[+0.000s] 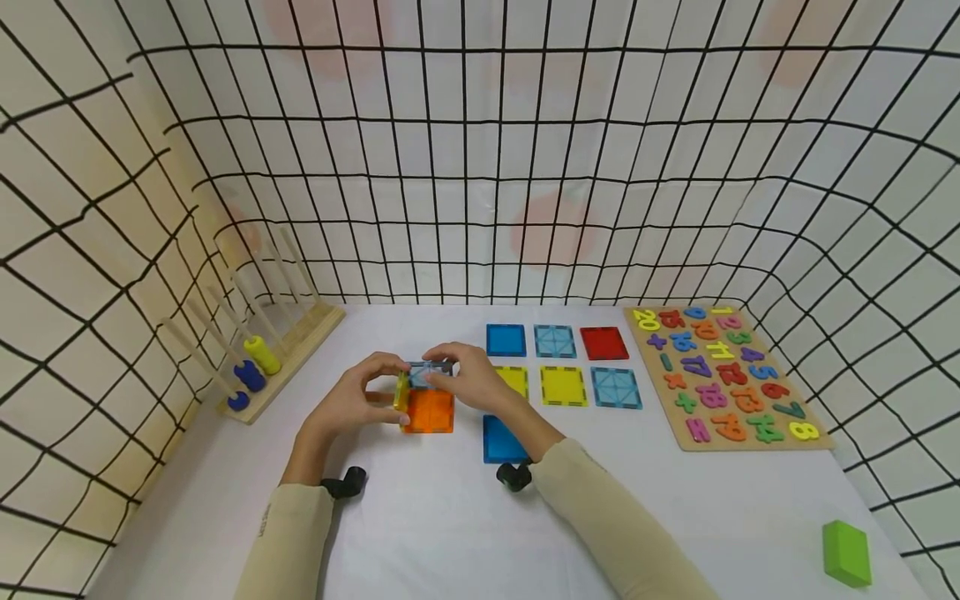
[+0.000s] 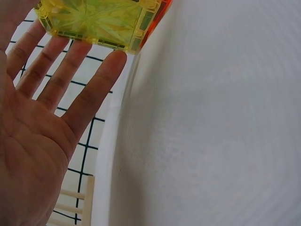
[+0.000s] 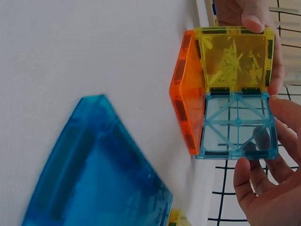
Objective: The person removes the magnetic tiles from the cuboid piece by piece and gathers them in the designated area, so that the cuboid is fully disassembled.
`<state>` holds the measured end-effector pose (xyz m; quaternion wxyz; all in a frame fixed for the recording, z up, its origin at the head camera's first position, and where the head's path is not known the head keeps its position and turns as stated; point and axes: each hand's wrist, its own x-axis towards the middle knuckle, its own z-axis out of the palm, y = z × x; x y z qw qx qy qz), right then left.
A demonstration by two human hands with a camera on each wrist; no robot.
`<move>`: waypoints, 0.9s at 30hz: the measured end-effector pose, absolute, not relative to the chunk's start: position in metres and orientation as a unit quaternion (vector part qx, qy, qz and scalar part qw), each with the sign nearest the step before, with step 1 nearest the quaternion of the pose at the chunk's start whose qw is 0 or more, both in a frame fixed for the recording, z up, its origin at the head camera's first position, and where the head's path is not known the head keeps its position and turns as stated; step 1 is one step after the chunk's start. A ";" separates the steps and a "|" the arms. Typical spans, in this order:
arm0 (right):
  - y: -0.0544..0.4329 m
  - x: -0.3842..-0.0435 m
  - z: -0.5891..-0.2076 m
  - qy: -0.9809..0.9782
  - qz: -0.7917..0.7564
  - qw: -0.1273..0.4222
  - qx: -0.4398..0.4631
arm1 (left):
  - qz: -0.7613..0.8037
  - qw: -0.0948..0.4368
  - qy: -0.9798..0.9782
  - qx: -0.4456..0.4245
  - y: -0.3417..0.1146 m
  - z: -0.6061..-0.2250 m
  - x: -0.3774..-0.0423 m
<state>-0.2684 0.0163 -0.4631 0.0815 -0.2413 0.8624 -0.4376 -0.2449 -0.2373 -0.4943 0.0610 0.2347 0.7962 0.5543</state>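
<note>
An orange magnetic tile (image 1: 430,412) lies flat on the white table. Along its left edge a yellow magnetic tile (image 3: 235,61) stands upright, held between the thumb and fingers of my left hand (image 1: 351,402). At the orange tile's far edge stands a light blue magnetic tile (image 3: 237,123), its side meeting the yellow one at a corner. My right hand (image 1: 476,379) grips this light blue tile, thumb on one side and fingers behind. In the left wrist view, the fingers of the left hand (image 2: 42,122) reach up to the yellow tile's edge.
To the right lie several loose tiles, among them a red tile (image 1: 603,343) and a blue tile (image 1: 504,439) beside the right forearm. A number board (image 1: 678,425) lies farther right, a green block (image 1: 847,553) near the front. A wooden peg rack (image 1: 326,318) stands left.
</note>
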 end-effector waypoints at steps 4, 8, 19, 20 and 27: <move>0.010 -0.269 -0.462 0.864 -0.436 0.086 -0.239 | 0.557 0.062 0.794 0.237 -0.237 -0.494 -0.246; 0.007 -0.271 -0.465 0.871 -0.424 0.085 -0.234 | 0.562 0.063 0.789 0.241 -0.236 -0.494 -0.246; 0.006 -0.272 -0.463 0.877 -0.408 0.084 -0.242 | 0.554 0.061 0.792 0.249 -0.236 -0.496 -0.246; 0.007 -0.272 -0.463 0.876 -0.409 0.082 -0.242 | 0.553 0.061 0.793 0.249 -0.236 -0.495 -0.246; 0.014 -0.272 -0.461 0.882 -0.410 0.049 -0.228 | 0.543 0.060 0.804 0.236 -0.237 -0.494 -0.244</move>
